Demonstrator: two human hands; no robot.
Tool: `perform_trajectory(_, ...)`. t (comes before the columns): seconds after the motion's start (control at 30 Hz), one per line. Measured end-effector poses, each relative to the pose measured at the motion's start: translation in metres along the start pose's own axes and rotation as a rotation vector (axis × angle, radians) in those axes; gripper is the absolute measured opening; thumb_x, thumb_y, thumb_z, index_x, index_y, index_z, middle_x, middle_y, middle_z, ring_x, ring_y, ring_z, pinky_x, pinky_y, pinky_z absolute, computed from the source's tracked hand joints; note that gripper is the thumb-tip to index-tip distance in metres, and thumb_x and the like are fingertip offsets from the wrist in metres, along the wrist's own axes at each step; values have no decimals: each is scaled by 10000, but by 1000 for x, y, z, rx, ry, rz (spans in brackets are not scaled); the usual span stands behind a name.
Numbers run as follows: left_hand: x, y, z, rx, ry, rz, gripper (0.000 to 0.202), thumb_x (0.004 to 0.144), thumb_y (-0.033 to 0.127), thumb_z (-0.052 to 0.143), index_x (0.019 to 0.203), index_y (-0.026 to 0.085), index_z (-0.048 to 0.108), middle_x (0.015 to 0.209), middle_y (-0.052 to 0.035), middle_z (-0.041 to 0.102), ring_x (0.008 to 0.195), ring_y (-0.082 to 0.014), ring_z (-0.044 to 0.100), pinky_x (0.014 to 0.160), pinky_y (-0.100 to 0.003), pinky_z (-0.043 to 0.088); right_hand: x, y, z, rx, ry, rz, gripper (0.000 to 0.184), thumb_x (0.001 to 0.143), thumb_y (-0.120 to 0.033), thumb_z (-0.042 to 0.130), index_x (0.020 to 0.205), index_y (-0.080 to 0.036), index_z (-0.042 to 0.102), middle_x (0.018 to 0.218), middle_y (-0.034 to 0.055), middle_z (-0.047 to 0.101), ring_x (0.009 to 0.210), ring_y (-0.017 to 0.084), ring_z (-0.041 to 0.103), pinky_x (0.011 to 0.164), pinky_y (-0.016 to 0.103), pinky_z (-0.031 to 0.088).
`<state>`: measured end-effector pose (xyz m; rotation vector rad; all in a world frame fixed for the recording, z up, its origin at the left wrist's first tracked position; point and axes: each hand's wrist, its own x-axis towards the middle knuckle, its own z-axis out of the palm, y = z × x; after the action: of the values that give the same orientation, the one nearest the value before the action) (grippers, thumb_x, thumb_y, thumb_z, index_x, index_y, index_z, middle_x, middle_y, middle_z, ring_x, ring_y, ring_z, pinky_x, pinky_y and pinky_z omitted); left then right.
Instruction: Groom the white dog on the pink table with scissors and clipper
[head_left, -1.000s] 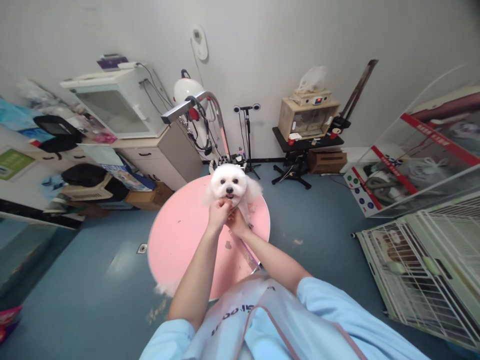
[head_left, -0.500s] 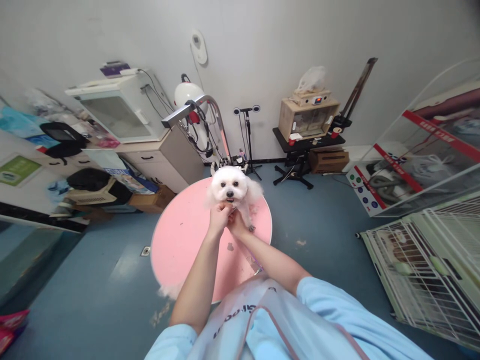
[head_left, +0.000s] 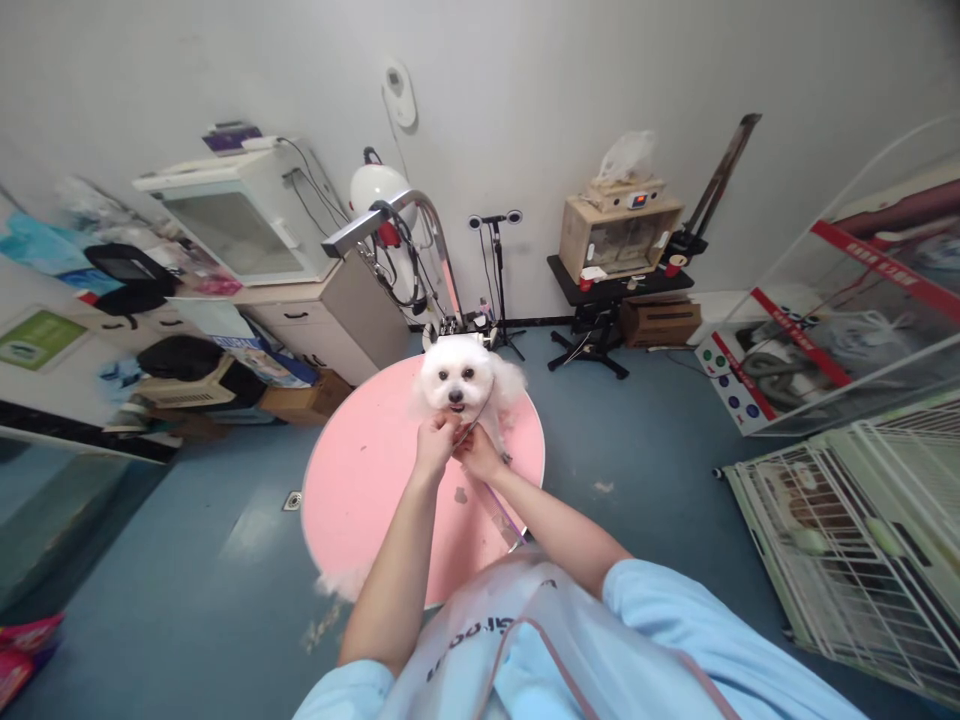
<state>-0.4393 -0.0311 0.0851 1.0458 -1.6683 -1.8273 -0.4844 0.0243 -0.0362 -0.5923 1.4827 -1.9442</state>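
A small white fluffy dog (head_left: 459,378) stands on a round pink table (head_left: 360,470), facing me. My left hand (head_left: 436,443) is closed under the dog's chin, pinching the fur there. My right hand (head_left: 475,452) is closed on thin scissors (head_left: 480,415), whose blades reach up beside the dog's jaw. Both forearms stretch out over the table. A comb (head_left: 501,513) lies on the table near my right forearm.
A metal grooming arm (head_left: 409,225) with leashes rises behind the dog. A white drying cabinet (head_left: 240,215) sits on a counter at the left. A white wire cage (head_left: 847,540) stands at the right. Clipped fur (head_left: 336,580) lies at the table's near edge.
The dog's head has lifted slightly. My right hand has shifted a little to the right, and the scissor blades now show beside the dog's jaw.
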Motion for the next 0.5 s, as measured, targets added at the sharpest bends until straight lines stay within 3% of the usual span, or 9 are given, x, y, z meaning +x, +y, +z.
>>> perform_trajectory(0.2,3,-11,-2,28,0,38,188,548,301,620,474,144,546,434,28,446,450,-78,371,450,-213,277,3,-1,-12,-24,-35,16,363,584,-211,727,821,-212,451,724,-24,593,680,146,619,608,275,519)
perform_trajectory(0.5,6,-35,-5,-13,4,-16,225,532,348,657,521,142,565,469,19,492,430,-74,351,437,-222,249,6,-12,-34,-88,-72,69,353,588,-117,694,824,-204,448,758,-3,597,740,154,621,635,273,532)
